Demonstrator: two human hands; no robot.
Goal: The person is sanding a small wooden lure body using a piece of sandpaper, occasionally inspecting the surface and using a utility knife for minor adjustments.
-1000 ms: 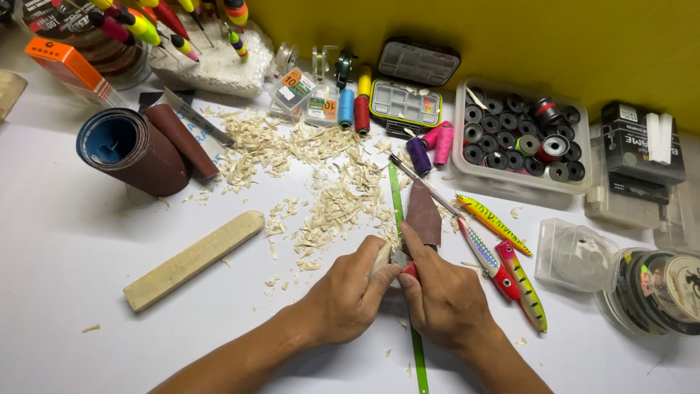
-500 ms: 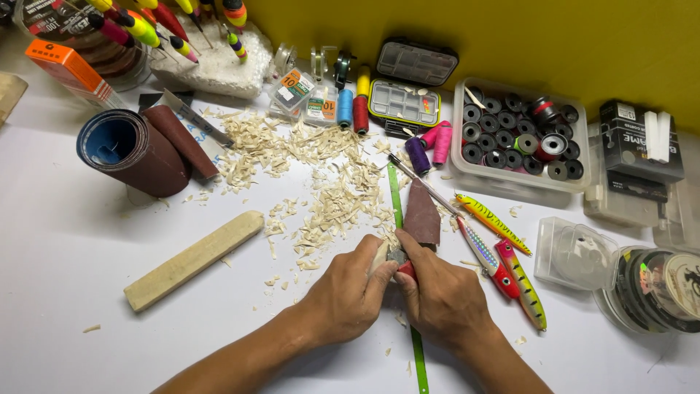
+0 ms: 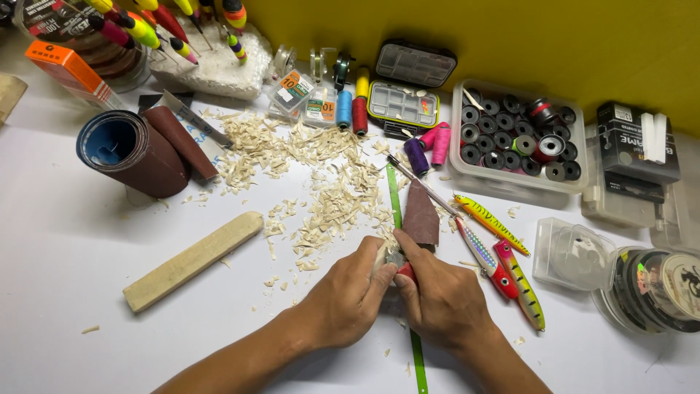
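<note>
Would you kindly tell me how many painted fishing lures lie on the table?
3, side by side right of the hands: yellow lure, silver lure, pink-green lure. None seems hidden.

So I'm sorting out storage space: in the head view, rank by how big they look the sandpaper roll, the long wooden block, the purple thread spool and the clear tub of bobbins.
1. Clear tub of bobbins
2. Sandpaper roll and long wooden block: look similar, unsure
3. Purple thread spool
</note>
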